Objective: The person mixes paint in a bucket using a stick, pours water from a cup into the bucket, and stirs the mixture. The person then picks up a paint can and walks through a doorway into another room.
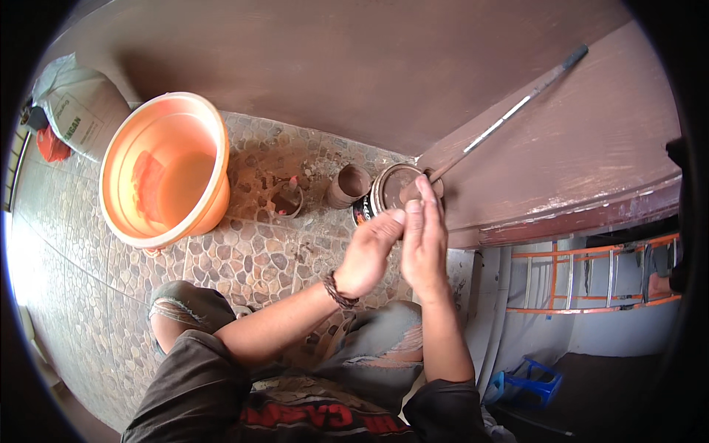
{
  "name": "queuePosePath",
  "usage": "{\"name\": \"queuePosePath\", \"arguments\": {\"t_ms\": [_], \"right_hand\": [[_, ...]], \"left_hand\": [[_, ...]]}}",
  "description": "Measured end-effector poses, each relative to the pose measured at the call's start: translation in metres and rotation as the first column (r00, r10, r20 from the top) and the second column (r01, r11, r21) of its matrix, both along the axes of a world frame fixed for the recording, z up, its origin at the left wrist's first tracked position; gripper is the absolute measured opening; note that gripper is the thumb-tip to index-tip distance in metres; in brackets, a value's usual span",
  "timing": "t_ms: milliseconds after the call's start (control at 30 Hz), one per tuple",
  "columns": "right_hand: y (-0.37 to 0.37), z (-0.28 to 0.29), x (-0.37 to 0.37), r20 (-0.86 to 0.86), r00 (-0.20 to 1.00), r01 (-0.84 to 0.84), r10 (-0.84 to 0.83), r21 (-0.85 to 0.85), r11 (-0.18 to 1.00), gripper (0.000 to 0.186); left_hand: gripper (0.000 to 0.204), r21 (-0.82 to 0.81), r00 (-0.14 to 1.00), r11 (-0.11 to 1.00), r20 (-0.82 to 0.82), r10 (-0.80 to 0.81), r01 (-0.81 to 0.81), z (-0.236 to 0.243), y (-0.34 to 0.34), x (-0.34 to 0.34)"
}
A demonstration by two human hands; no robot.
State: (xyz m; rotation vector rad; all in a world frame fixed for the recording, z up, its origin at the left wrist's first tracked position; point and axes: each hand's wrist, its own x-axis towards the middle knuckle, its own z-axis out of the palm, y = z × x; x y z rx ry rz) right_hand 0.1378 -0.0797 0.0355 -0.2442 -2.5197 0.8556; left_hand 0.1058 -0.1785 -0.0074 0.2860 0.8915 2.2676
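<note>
My left hand and my right hand are held together in front of me, the left fingers touching the right palm and fingers. Nothing is visible in either hand. Just beyond them stands an open paint can with brown paint, partly hidden by my right fingers. A long-handled roller pole leans from the can up against the brown wall. A small brown cup stands left of the can.
A large orange bucket stands at the left on the pebble-pattern floor. A small container sits between bucket and cup. A white sack lies far left. An orange ladder and a blue stool are below the ledge at the right.
</note>
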Motion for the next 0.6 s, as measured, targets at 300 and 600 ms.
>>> {"name": "queuePosePath", "arguments": {"t_ms": [300,600], "right_hand": [[-0.024,-0.001,0.043,0.28,0.956,0.007,-0.085,0.268,0.963,0.069],[-0.051,0.026,0.033,0.353,0.93,-0.109,-0.104,0.533,0.839,0.075]], "left_hand": [[0.049,0.243,0.958,0.968,0.26,-0.125,0.06,0.009,-0.013,-0.003],[0.048,0.427,0.967,0.9,0.18,-0.182,0.089,0.023,-0.038,-0.034]]}}
